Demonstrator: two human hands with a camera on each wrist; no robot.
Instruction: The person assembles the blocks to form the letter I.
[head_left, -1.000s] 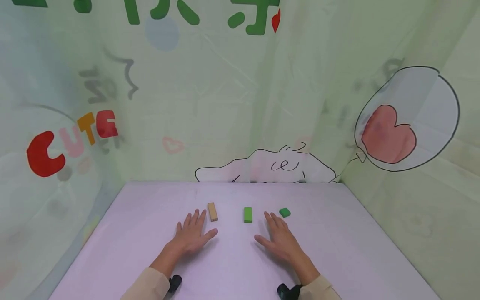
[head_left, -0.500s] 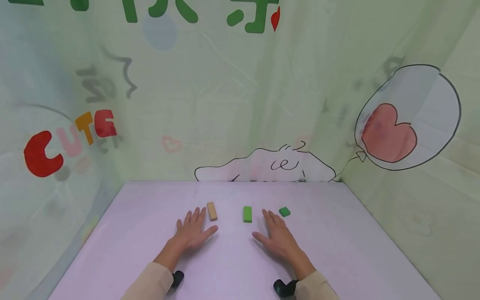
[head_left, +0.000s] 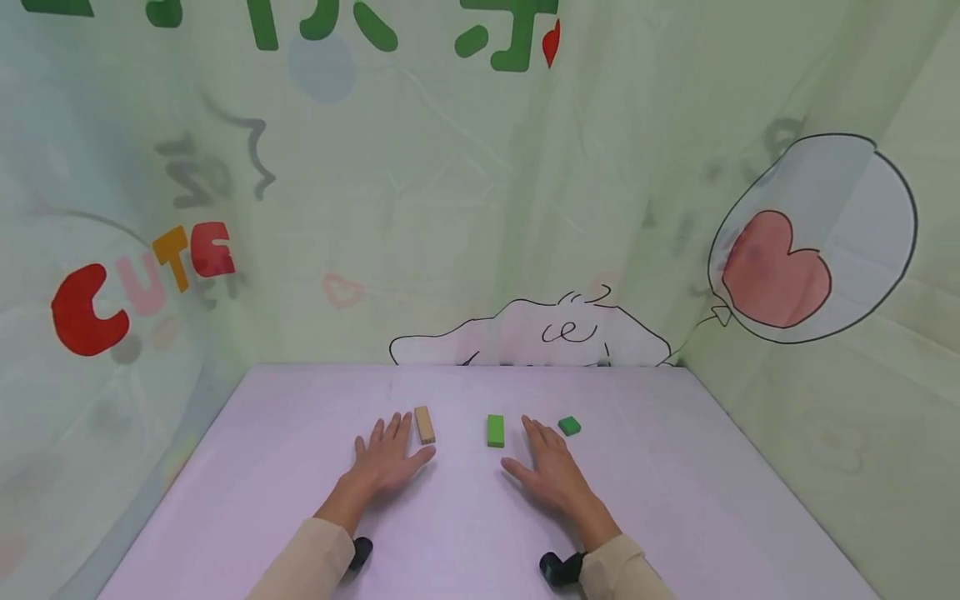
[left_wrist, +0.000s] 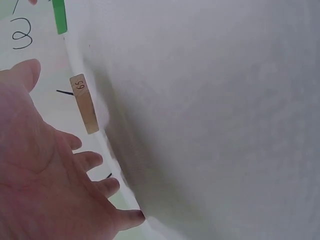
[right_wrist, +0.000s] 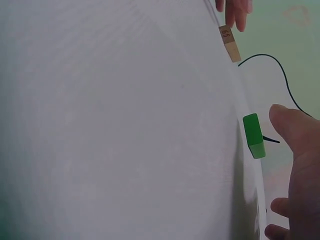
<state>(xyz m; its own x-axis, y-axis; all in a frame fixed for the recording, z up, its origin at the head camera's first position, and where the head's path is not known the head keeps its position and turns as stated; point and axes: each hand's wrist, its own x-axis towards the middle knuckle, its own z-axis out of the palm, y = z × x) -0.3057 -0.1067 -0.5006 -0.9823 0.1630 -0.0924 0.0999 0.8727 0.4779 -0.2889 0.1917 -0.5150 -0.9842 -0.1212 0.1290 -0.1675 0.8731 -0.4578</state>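
Hands (head_left: 557,481) closer, light-green block (head_left: 496,431) between

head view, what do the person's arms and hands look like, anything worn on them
The left hand and right hand are bare, with no rings visible. The left sleeve and right sleeve are plain, pale beige. Beside each sleeve's end sits a rounded black device; no cable shows.

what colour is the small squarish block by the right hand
The squarish block is dark green; it shows best in the head view.
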